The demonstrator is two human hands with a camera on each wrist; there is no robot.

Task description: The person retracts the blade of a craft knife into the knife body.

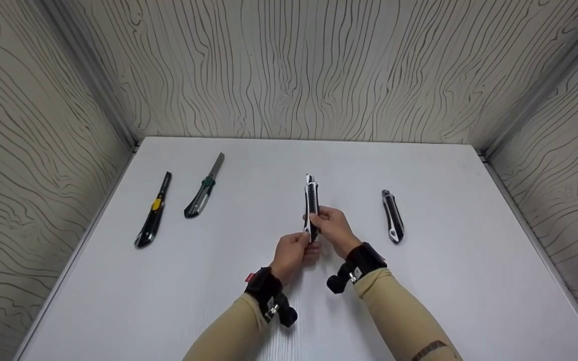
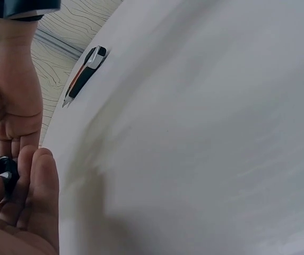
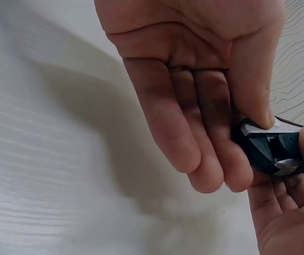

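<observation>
Both hands hold one utility knife (image 1: 311, 193) with a black and white handle, upright in the head view, a short tip of blade or slider end showing at its top. My left hand (image 1: 291, 253) pinches its lower end, the thumb on the front face. Higher up, my right hand (image 1: 336, 228) grips the handle's right side with its thumb across the front. In the right wrist view the knife's butt end (image 3: 260, 149) sits between both hands' thumbs and fingers. The left wrist view shows only the dark end of the knife (image 2: 8, 170), partly covered by fingers.
A similar black and white utility knife (image 1: 393, 218) lies to the right on the white table (image 1: 239, 301). Toward the left lie a green-and-black knife (image 1: 206, 188) with a long blade out and a black knife (image 1: 153, 215) with a yellow slider. Patterned panels (image 1: 279, 70) enclose the table.
</observation>
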